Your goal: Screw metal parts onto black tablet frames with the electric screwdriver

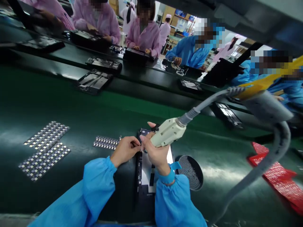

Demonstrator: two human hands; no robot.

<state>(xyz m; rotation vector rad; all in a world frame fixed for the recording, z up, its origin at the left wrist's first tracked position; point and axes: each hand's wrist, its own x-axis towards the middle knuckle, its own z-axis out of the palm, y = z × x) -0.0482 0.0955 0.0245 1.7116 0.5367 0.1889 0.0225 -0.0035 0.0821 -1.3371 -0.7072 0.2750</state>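
Cream plastic power driver (168,132) on grey hose gripped in right hand (155,151), tip at top edge of black flat device frame (145,176) lying on green bench (71,104). Left hand (124,150) fingertips pinched together beside tip; contents not discernible. Advisable: hold driver square, frame steadied.

Cream driver (168,132) w/ grey hose (260,168), green belt (71,104), red strips (280,178).
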